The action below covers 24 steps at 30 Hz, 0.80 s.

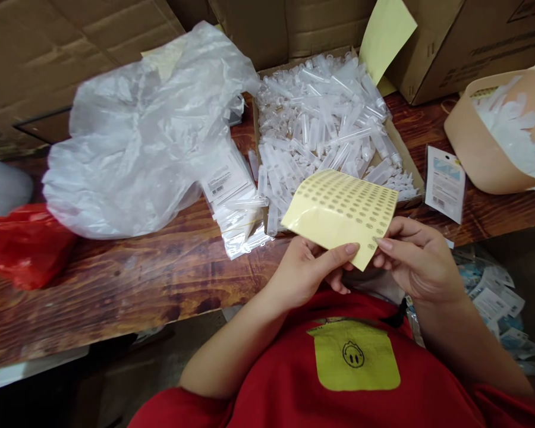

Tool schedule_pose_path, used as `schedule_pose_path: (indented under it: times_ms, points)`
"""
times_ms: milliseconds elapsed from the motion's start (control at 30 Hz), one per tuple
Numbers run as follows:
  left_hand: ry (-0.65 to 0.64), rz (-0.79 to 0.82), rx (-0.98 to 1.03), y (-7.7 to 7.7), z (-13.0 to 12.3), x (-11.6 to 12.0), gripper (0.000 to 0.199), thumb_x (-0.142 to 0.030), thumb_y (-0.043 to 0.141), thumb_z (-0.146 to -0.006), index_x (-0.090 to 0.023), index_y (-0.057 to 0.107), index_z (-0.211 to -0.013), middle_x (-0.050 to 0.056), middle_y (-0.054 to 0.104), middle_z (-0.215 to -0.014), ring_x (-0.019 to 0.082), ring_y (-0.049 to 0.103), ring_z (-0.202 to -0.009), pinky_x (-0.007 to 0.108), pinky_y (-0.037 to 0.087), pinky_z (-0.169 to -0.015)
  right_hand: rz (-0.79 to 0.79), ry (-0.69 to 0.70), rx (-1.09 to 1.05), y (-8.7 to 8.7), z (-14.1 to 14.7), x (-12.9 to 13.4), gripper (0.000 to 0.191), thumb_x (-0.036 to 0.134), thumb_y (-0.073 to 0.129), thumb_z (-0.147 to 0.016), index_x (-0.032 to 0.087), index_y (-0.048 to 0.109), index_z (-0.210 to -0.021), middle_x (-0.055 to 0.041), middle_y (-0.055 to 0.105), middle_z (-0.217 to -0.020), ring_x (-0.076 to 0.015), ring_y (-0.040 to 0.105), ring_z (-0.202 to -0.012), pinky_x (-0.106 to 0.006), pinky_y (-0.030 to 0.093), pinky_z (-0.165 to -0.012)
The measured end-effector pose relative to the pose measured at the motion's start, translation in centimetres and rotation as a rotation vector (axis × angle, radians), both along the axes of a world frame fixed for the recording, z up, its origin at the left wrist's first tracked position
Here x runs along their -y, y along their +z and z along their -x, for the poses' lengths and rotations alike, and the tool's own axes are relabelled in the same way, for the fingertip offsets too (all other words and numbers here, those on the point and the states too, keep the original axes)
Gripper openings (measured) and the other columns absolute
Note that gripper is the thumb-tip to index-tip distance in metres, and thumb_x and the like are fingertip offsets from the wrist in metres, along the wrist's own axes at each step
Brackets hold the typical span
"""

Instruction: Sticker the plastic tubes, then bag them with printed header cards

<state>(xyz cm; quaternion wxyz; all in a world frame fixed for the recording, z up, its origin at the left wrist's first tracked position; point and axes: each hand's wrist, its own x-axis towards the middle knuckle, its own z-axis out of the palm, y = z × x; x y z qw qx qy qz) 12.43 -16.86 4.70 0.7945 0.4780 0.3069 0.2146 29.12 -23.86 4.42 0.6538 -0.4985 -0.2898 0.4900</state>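
A yellow sheet of small oval stickers (pixel 339 208) is held above the near edge of the tray, slightly curled. My left hand (pixel 314 264) pinches its lower edge, thumb on top and fingers beneath. At the sheet's lower right corner, my right hand (pixel 414 255) has its thumb and index finger closed on the edge beside the last stickers. Behind the sheet, a shallow cardboard tray (pixel 410 160) is heaped with clear plastic tubes (pixel 312 125) and small pieces.
Left of the tray lie a large crumpled clear bag (pixel 134 142), small labelled packets (pixel 227 184) and a red bag (pixel 27 244). On the right are a labelled packet (pixel 444 181) and a beige bin (pixel 477 137) with white scraps. Cardboard boxes (pixel 481 47) stand behind the wooden table (pixel 160 279).
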Motion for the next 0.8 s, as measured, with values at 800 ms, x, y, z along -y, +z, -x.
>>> schedule_pose_path:
  times_ms: [800]
  points:
    - [0.469, -1.445, -0.121, 1.7, -0.7, 0.6, 0.019, -0.009, 0.071, -0.087, -0.018, 0.076, -0.102, 0.004, 0.080, -0.093, 0.012, 0.076, -0.081, 0.021, 0.064, -0.076, -0.186, -0.366, 0.129, -0.7, 4.1, -0.1, 0.007, 0.029, 0.084, -0.080, 0.027, 0.079, -0.083, 0.0007, 0.080, -0.081, -0.0187, 0.075, -0.067, -0.034, 0.068, -0.064]
